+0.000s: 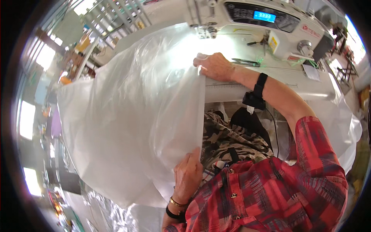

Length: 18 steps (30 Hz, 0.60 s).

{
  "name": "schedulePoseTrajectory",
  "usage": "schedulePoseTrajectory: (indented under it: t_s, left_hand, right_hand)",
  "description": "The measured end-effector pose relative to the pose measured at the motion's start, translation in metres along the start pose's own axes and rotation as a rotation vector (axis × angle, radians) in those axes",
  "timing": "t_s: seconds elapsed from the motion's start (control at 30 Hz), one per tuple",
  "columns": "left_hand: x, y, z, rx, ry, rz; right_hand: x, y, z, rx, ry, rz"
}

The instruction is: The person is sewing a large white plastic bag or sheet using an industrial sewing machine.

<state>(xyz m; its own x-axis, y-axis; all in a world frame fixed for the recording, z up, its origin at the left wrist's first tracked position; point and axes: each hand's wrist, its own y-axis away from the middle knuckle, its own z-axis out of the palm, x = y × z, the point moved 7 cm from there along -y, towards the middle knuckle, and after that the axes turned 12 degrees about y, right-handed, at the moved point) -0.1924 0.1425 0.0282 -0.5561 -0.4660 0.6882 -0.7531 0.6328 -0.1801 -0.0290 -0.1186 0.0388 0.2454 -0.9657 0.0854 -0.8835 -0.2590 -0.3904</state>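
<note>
White see-through plastic is what both hands are on. The right hand's fingers (200, 62) are pinched together on the side edge of the sheet (127, 116), just in front of the sewing machine's needle area. Down near the shirt, the left hand (188, 174) has its fingers clamped on that same edge, further toward the person, so the edge runs pretty straight between the two. The rest of the sheet spreads off to the left, wrinkled and shiny, partly on the machine's pale surface (282, 79) and partly hanging past its front. Right by the right hand (216, 67) there's a slim dark tool (246, 62) lying flat, with a small screwdriver (253, 43) behind it. Above all that sits the white sewing machine (284, 29), blue screen (264, 16) lit. Person's got a black wrist strap (261, 83), red plaid shirt (266, 193) and camo trousers (220, 135).
</note>
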Motion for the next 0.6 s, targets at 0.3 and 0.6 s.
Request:
schedulePoseTrajectory:
  t_s: [0.3, 0.6]
  left_hand:
    - [0.006, -0.037, 0.037, -0.136, 0.249, 0.158]
    - [0.007, -0.102, 0.021, -0.035, 0.030, 0.236]
  right_hand:
    - [0.000, 0.016, -0.006, 0.119, 0.192, 0.153]
    - [0.009, 0.026, 0.000, -0.005, 0.015, 0.236]
